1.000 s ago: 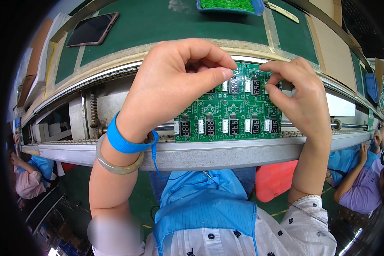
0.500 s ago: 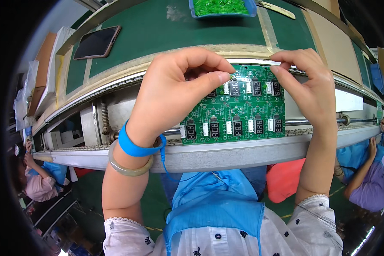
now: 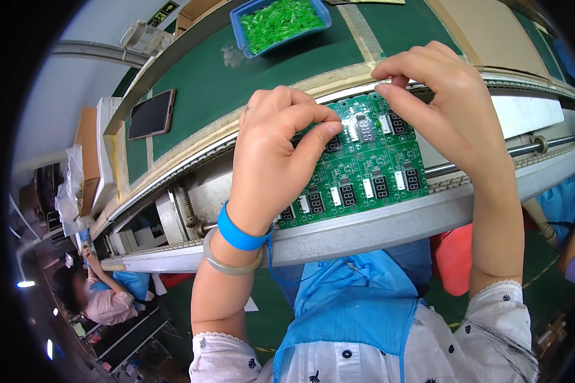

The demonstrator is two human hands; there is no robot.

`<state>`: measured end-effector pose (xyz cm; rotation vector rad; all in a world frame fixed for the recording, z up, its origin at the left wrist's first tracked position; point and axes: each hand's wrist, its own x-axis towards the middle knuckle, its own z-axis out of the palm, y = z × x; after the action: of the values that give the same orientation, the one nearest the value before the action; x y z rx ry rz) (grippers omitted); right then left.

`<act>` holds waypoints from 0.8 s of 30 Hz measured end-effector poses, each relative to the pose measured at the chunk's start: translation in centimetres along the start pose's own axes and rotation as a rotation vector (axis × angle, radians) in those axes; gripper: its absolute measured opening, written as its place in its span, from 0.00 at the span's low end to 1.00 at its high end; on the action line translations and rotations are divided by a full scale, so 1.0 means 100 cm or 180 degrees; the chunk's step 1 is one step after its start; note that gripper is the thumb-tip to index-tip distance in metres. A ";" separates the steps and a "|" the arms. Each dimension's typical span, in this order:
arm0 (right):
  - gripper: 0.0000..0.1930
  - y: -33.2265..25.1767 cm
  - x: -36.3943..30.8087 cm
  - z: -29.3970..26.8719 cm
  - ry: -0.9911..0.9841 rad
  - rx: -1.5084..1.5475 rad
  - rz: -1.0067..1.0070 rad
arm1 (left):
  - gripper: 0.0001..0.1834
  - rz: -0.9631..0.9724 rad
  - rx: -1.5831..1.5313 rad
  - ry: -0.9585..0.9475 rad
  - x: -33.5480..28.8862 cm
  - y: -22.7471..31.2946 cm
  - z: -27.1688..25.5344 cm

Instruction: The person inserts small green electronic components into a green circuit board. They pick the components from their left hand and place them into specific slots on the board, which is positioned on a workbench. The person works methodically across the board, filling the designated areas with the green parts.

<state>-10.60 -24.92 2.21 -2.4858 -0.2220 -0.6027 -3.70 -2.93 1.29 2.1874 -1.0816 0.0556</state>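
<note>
Left hand (image 3: 278, 153): thumb and index almost meeting at the far row of the circuit board panel (image 3: 358, 156); can't tell whether a small part sits between the tips. Right hand (image 3: 453, 105): poised above the panel's far edge, toward the right, thumb and index slightly parted; no part visible there, but something tiny could be hidden.

Panel lies flat just beyond the near rail (image 3: 364, 235), carrying black digit displays (image 3: 380, 186) and white connectors (image 3: 368, 188). Left hand covers several on the far row, so a knuckle could plausibly knock one askew unseen.

Blue wrist strap (image 3: 241, 235) on left wrist; its cord (image 3: 271, 255) hangs at the near rail and could snag if that arm swings.

Farther out: blue tray (image 3: 239, 35) of loose green pieces (image 3: 281, 25), open-topped, would spill if bumped. Phone (image 3: 151, 116) lies far left.
</note>
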 end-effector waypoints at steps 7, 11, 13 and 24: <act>0.08 -0.002 0.000 -0.006 -0.0005 0.0091 0.0144 | 0.04 0.0104 0.0618 0.0038 0.003 0.006 0.013; 0.08 0.000 0.000 -0.008 0.0052 0.0034 0.0055 | 0.04 0.0165 0.0887 -0.0020 0.003 0.008 0.013; 0.08 0.002 0.000 -0.008 0.0071 0.0045 0.0055 | 0.05 0.0186 0.0994 -0.0041 0.004 0.010 0.013; 0.07 0.008 -0.001 -0.007 0.0115 0.0073 -0.0002 | 0.04 0.0233 0.1065 -0.0063 0.005 0.014 0.014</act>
<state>-10.70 -26.01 2.26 -2.4507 -0.2146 -0.6410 -4.72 -4.69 1.20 2.4451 -1.2362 0.2654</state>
